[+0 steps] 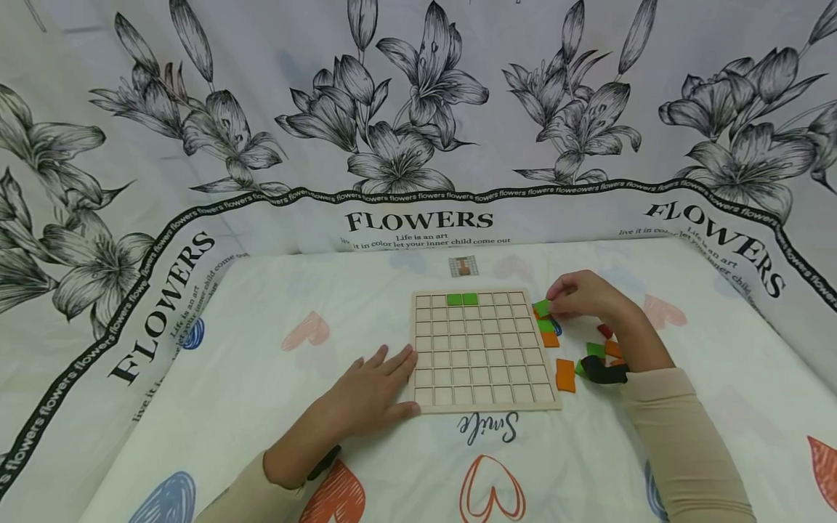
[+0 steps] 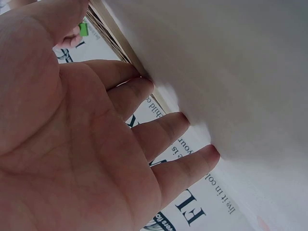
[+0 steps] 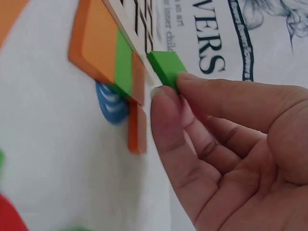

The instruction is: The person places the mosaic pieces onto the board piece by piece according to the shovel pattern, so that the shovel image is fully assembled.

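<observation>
A pale wooden grid board (image 1: 484, 357) lies on the cloth, with two green tiles (image 1: 462, 299) side by side in its far row. My left hand (image 1: 369, 392) rests at the board's left edge, fingers extended, fingertips touching the rim; the left wrist view shows the palm (image 2: 77, 134). Just off the board's far right side, my right hand (image 1: 585, 296) pinches a green tile (image 1: 542, 308) between thumb and finger. The right wrist view shows that green tile (image 3: 166, 68) held in the fingertips above orange and green tiles (image 3: 94, 43) beside the board.
Right of the board lie an orange piece (image 1: 565, 375) and a loose group of green, orange and red pieces (image 1: 596, 350), partly covered by a black wrist strap (image 1: 604, 371). A small picture card (image 1: 463, 266) lies beyond the board. A printed flower curtain (image 1: 418, 145) stands behind.
</observation>
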The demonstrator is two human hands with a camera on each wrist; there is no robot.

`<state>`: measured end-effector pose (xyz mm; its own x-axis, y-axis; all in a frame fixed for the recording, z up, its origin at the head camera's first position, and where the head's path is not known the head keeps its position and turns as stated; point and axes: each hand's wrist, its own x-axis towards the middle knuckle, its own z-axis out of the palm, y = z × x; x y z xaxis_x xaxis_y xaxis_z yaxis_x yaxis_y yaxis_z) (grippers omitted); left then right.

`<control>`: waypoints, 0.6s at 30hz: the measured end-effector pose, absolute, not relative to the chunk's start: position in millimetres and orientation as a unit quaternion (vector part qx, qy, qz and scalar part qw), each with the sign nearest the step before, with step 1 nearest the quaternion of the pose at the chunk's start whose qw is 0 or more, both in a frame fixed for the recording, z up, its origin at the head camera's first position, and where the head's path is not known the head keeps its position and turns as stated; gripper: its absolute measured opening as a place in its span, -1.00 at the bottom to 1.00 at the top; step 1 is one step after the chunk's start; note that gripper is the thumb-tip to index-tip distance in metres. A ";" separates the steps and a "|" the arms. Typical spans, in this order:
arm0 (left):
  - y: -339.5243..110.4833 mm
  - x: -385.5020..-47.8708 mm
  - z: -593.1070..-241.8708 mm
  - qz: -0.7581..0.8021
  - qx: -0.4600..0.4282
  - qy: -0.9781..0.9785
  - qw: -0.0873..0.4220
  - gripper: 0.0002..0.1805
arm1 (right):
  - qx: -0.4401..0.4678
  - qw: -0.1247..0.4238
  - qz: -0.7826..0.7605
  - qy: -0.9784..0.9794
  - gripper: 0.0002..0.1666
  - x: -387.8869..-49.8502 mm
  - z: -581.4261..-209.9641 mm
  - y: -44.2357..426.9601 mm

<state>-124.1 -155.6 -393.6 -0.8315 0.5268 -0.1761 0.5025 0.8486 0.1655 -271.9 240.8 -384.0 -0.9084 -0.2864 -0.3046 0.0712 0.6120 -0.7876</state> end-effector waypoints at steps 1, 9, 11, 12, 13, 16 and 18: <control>-155.5 -124.4 -393.2 0.056 0.268 0.955 0.109 -0.13 | -0.061 0.201 -0.450 0.868 -0.71 -272.7 -386.2 238.1; -154.7 -125.9 -394.0 0.058 0.263 0.957 0.110 -0.12 | -0.067 0.182 -0.519 0.832 -0.70 -275.4 -398.3 215.5; -154.4 -125.9 -394.4 0.060 0.264 0.956 0.111 -0.12 | -0.059 0.184 -0.528 0.827 -0.70 -275.3 -399.8 211.8; -154.2 -125.8 -394.5 0.061 0.264 0.956 0.112 -0.12 | -0.055 0.185 -0.531 0.825 -0.70 -275.2 -400.3 210.4; -154.0 -125.8 -394.3 0.062 0.265 0.956 0.114 -0.12 | -0.053 0.188 -0.533 0.823 -0.69 -275.2 -400.5 209.6; -153.7 -125.3 -392.8 0.064 0.263 0.956 0.117 -0.13 | -0.037 0.195 -0.542 0.816 -0.67 -276.4 -400.4 207.4; -153.7 -125.0 -391.1 0.064 0.261 0.956 0.117 -0.13 | -0.032 0.197 -0.550 0.811 -0.65 -278.1 -399.8 206.3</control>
